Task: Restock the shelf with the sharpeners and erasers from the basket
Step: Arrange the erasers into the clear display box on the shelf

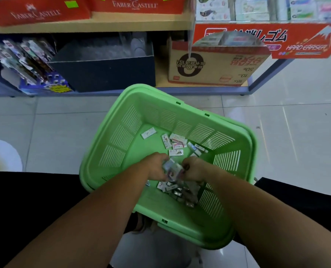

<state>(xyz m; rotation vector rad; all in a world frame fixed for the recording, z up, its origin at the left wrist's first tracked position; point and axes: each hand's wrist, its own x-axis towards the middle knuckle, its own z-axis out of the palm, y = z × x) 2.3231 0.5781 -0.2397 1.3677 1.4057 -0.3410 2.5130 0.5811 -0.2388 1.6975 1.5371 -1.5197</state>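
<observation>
Gathering stock: the left grip (157,168) and right grip (194,169) both clench one bundle of small packets (172,169) inside the green basket (122,132), with the shelf (102,26) at 12 o'clock. A level lift is advisable, lest pieces spill. Blur hides whether these are erasers or sharpeners; the fingertips are hidden; the pile (182,190) at 6 o'clock is indistinct.

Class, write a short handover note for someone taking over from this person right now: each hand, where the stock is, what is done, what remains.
Hands: left hand and right hand both grip one handful of packets inside the green basket.
Stock: loose packets lie on the basket floor, a pile under the hands.
Done: a handful gathered.
Left: carry it to the shelf, then the rest.
</observation>
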